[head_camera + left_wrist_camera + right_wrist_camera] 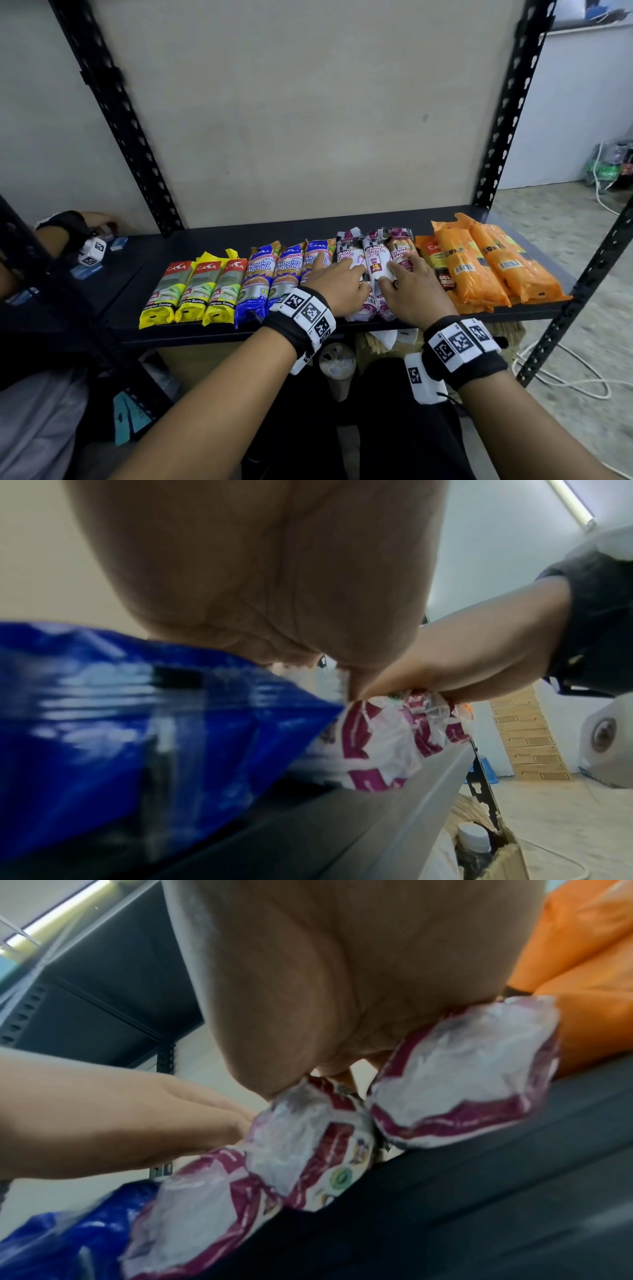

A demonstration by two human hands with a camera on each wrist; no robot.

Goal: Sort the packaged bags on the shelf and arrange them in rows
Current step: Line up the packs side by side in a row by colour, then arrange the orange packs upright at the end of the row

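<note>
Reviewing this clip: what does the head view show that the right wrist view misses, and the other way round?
Only the head view shows the yellow packs at the row's left end, both wristbands, and another person's hand at far left. Only the right wrist view shows the near ends of the three white-and-purple packs from below. Both show the left hand and right hand resting on those packs, with blue packs and orange packs flanking them on the black shelf.

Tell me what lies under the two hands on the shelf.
The left hand and right hand rest on the white-and-purple drawstring bag packs. Their middle parts are covered; the near ends show in the right wrist view.
</note>
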